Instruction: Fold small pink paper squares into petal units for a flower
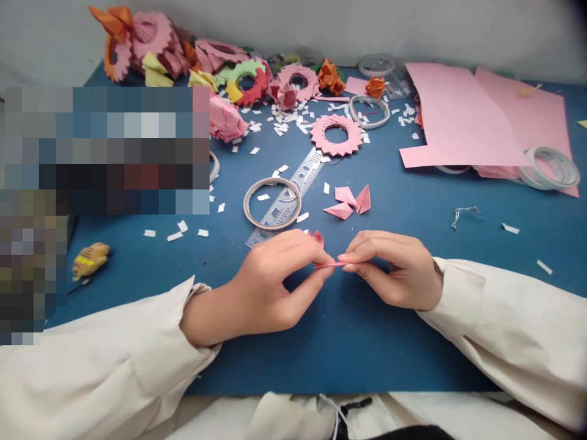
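Between my two hands is a small folded piece of pink paper [337, 264], seen nearly edge-on. My left hand [279, 281] pinches its left end between thumb and fingers. The right end sits in the pinch of my right hand [394, 266]. Behind the left fingertips a curved pink bit [316, 238] shows in part; I cannot tell whether it is held. Just beyond my hands lie several small folded pink paper pieces [347, 195]. A clear plastic ruler [312, 164] lies beyond my left hand, with a roll of tape [247, 205] across it.
A toothed pink paper ring [316, 135] lies past the ruler. Folded paper shapes [298, 88] line the back, with white scraps scattered before them. Pink sheets [472, 116] and tape rolls [573, 174] are at right. A small yellow-brown object [92, 261] lies at left, by a blurred area.
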Available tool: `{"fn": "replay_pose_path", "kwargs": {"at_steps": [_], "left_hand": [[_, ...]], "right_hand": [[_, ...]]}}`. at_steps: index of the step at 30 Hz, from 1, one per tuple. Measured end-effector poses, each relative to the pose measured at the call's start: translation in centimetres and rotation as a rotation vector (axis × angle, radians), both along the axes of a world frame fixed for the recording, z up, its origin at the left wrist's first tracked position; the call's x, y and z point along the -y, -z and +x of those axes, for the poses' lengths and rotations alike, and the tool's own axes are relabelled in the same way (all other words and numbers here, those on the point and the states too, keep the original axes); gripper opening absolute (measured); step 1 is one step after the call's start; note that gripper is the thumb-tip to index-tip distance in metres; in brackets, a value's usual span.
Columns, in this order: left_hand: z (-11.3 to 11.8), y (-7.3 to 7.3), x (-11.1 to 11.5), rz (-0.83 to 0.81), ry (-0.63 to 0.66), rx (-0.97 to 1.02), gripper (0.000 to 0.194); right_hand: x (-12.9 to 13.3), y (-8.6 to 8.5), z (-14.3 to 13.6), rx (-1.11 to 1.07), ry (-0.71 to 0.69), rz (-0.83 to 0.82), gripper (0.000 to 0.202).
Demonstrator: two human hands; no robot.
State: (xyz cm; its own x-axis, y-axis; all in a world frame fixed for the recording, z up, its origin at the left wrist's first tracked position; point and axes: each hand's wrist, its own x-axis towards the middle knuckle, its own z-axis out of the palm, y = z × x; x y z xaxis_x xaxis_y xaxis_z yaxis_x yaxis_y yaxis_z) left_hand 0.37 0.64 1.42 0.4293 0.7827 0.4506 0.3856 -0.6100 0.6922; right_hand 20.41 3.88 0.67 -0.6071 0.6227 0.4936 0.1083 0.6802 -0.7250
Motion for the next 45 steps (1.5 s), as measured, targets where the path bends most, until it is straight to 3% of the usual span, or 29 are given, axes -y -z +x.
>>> {"fn": "replay_pose_path", "kwargs": {"at_steps": [3, 9, 16, 21, 26, 29, 32, 35, 37, 39, 43, 45], "left_hand": [[-0.1, 0.1, 0.1, 0.056, 0.031, -0.056, 0.009], [-0.3, 0.4, 0.3, 0.188, -0.029, -0.137, 0.011], [-0.4, 0.4, 0.1, 0.381, 0.112, -0.304, 0.007], [-0.3, 0.1, 0.7, 0.439, 0.236, -0.431, 0.022], [-0.4, -0.2, 0.8, 0.549, 0.233, -0.483, 0.023], [-0.5, -0.4, 0.6, 0.439, 0.17, -0.486, 0.025], [-0.5, -0.7, 0.5, 0.126, 0.099, -0.374, 0.028], [-0.5, -0.8, 0.3, -0.163, 0.123, -0.213, 0.033], [-0.4, -0.8, 0.2, -0.252, 0.158, -0.163, 0.033], [-0.4, -0.7, 0.2, -0.21, 0.176, -0.186, 0.03], [-0.4, -0.4, 0.2, 0.076, 0.195, -0.28, 0.028], [-0.4, -0.4, 0.1, 0.125, 0.236, -0.31, 0.03]], "right_hand": [[0.0, -0.1, 0.0, 0.018, -0.023, 0.013, 0.008], [-0.2, -0.2, -0.2, 0.043, -0.078, 0.054, 0.01], [0.0, -0.2, 0.0, 0.072, -0.098, 0.13, 0.01], [0.6, -0.4, 0.2, 0.164, -0.216, 0.216, 0.012], [0.8, -0.4, 0.0, 0.262, -0.288, 0.199, 0.015], [0.7, -0.3, 0.0, 0.297, -0.199, 0.344, 0.015], [0.4, -0.2, 0.2, 0.31, -0.07, 0.554, 0.007], [0.3, -0.2, 0.5, 0.326, 0.009, 0.713, 0.011], [0.2, -0.2, 0.5, 0.329, 0.015, 0.751, 0.015], [0.3, -0.2, 0.4, 0.335, -0.015, 0.73, 0.015], [0.3, -0.2, 0.0, 0.337, -0.074, 0.619, 0.014], [0.3, -0.2, -0.1, 0.332, -0.107, 0.57, 0.015]]}}
